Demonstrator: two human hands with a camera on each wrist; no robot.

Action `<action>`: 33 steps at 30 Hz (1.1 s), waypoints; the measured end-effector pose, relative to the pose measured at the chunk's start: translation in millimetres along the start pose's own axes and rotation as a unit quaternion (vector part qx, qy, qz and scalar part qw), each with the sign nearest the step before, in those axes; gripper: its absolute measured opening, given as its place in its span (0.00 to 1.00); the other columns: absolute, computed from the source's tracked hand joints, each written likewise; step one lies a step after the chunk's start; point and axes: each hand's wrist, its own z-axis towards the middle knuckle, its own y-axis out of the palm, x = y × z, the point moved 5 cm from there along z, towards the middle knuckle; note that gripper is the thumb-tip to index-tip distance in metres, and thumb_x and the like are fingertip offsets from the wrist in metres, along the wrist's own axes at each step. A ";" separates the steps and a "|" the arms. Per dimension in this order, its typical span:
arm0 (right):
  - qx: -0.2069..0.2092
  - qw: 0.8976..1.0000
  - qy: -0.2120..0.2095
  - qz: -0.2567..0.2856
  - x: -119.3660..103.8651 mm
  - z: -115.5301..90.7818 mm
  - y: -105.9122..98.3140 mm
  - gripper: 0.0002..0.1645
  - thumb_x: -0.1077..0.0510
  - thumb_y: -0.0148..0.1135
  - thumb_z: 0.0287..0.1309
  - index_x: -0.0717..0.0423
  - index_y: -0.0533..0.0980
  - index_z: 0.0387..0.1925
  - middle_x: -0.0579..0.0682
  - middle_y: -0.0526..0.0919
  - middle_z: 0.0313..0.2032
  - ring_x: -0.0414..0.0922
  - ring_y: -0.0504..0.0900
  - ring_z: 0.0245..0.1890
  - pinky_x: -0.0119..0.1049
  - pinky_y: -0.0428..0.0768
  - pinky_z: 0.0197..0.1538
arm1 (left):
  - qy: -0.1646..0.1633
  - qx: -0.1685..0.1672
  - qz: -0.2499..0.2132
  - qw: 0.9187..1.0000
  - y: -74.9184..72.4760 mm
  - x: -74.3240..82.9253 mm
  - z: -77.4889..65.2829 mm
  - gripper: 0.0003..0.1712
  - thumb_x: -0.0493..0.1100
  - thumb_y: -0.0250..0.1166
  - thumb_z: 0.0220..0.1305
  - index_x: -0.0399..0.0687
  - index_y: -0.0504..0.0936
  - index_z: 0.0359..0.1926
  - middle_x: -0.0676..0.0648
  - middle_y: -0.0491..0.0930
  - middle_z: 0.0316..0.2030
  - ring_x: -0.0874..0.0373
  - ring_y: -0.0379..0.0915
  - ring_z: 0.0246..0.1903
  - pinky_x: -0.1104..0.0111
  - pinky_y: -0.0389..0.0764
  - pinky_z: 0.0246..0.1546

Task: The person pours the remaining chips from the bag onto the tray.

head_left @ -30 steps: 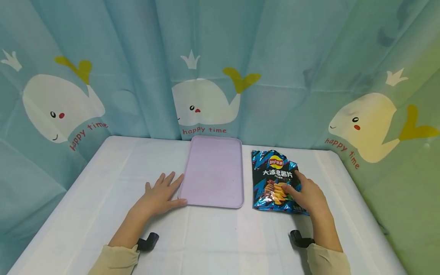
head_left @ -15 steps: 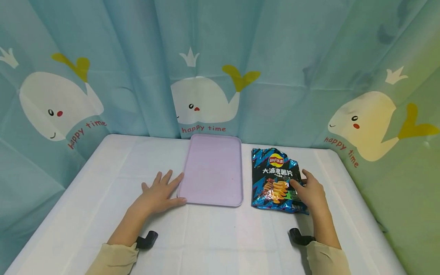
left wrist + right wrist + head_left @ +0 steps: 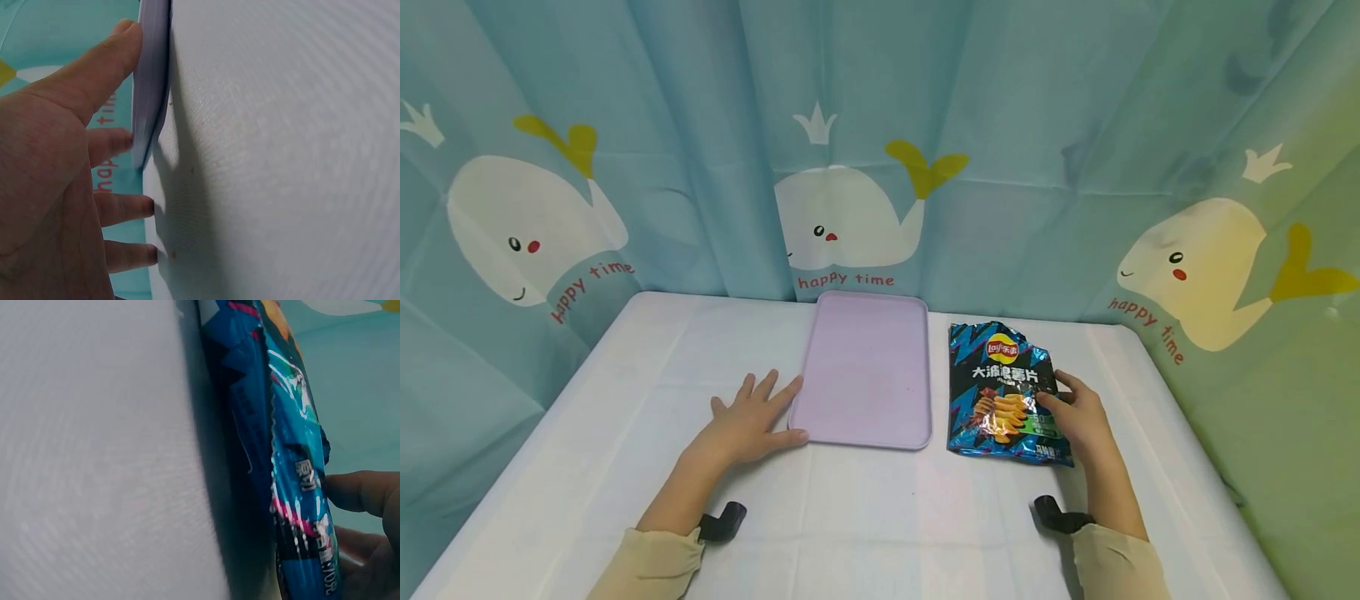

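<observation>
My left hand lies with fingers spread at the left edge of a lilac rectangular tray. In the left wrist view, the thumb touches the tray's side wall, and the other fingers are straight. To the right of the tray lies a blue and black bag of potato chips, printed side up. My right hand holds this bag by its right edge, thumb on the front. In the right wrist view, the thumb meets the bag's shiny surface, while the other fingers are partly hidden behind it.
Both things lie on a white-covered table. A blue-green curtain with printed whales hangs along the table's back edge and its sides. A black wrist mount sits on the left wrist, and another mount on the right.
My right hand has slid right, off the bag's front to its right edge, uncovering more of the print. The left hand and the tray keep their places.
</observation>
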 end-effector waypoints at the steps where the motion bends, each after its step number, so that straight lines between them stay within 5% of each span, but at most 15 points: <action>1: -0.001 1.000 -0.003 0.006 -0.4 0.3 0.5 0.44 0.47 0.54 0.71 0.53 0.47 0.79 0.72 0.61 0.70 0.66 0.67 0.66 0.62 0.66 0.67 | -0.001 0.000 0.000 1.000 -0.1 -0.2 0.0 0.52 0.72 0.60 0.62 0.53 0.56 0.78 0.30 0.51 0.75 0.23 0.41 0.72 0.18 0.47 0.54; 6: 0.012 0.999 -0.041 0.031 -5.8 0.9 0.9 0.41 0.50 0.54 0.72 0.49 0.50 0.79 0.69 0.69 0.65 0.59 0.77 0.56 0.45 0.80 0.55 | -0.006 -0.001 -0.002 1.000 -1.1 -1.1 -0.6 0.52 0.72 0.60 0.61 0.53 0.55 0.78 0.30 0.50 0.76 0.23 0.40 0.73 0.18 0.47 0.54; 11: 0.067 0.995 -0.067 0.044 -13.5 -0.9 -3.6 0.37 0.52 0.55 0.72 0.45 0.57 0.77 0.60 0.77 0.53 0.47 0.78 0.44 0.25 0.77 0.37 | -0.006 0.000 -0.003 1.000 -1.6 -1.8 -0.7 0.52 0.72 0.60 0.61 0.54 0.55 0.78 0.30 0.50 0.76 0.23 0.40 0.73 0.18 0.46 0.54; 19: 0.092 0.984 -0.131 0.081 -25.5 -11.3 -9.1 0.34 0.55 0.58 0.71 0.44 0.62 0.75 0.46 0.75 0.34 0.39 0.68 0.29 0.30 0.69 0.28 | -0.003 0.001 -0.004 1.000 -0.3 -4.1 0.5 0.53 0.73 0.59 0.61 0.54 0.55 0.78 0.31 0.50 0.75 0.23 0.40 0.73 0.18 0.46 0.54; 33: 0.157 0.961 -0.210 0.086 -49.9 -33.5 -18.3 0.30 0.54 0.60 0.69 0.38 0.69 0.70 0.41 0.82 0.35 0.37 0.79 0.35 0.20 0.75 0.40 | 0.000 0.003 0.000 1.000 2.6 -2.9 2.0 0.52 0.72 0.59 0.62 0.54 0.55 0.78 0.31 0.50 0.76 0.24 0.40 0.73 0.18 0.46 0.54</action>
